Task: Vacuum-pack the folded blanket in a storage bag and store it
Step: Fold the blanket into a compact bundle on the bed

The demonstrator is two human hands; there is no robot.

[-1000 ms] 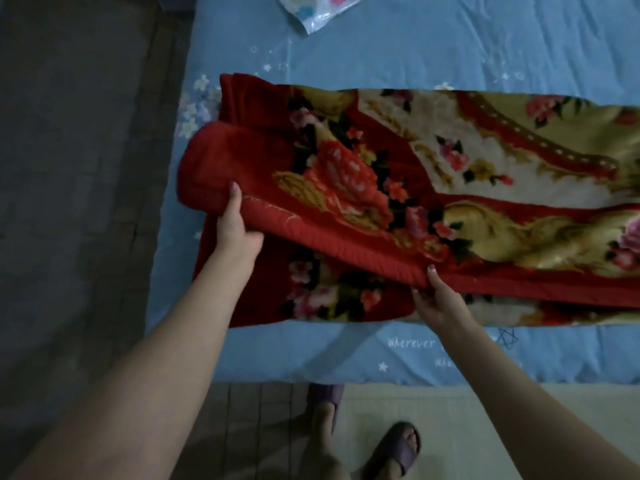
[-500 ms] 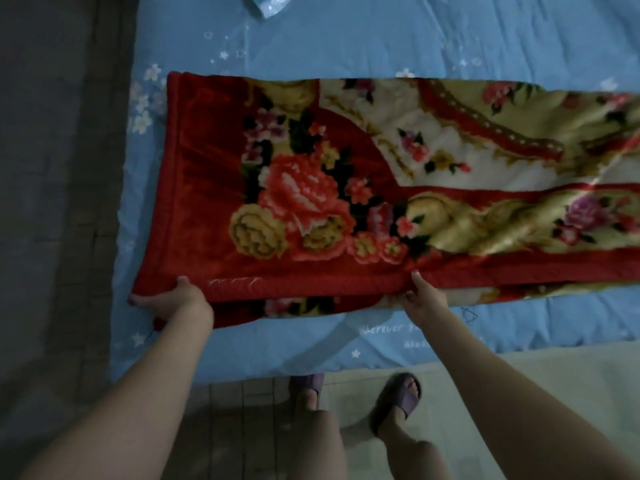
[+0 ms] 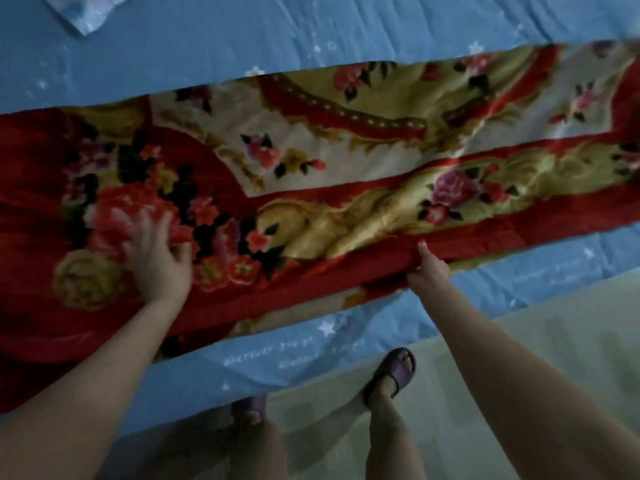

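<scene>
Hidden or unclear: left hand (image 3: 157,261) blurred, fingers hard to separate; blanket (image 3: 346,188) cut off at both side edges of the frame; white lettering on the sheet unreadable.
Blanket: red, floral, folded into a long band, lying across the bed close to its near edge.
Left hand: spread flat, palm down on the blanket's flower pattern, gripping nothing.
Right hand: (image 3: 427,268) pinched on the blanket's near red edge, thumb on top.
Storage bag: (image 3: 88,10) corner only, at the top left, lying on the sheet well apart from the blanket; contents not discernible.
Surface: blue star-printed bed sheet (image 3: 346,26).
Room: dim; pale floor (image 3: 502,368) below the bed edge, two feet in purple slippers (image 3: 391,372).
</scene>
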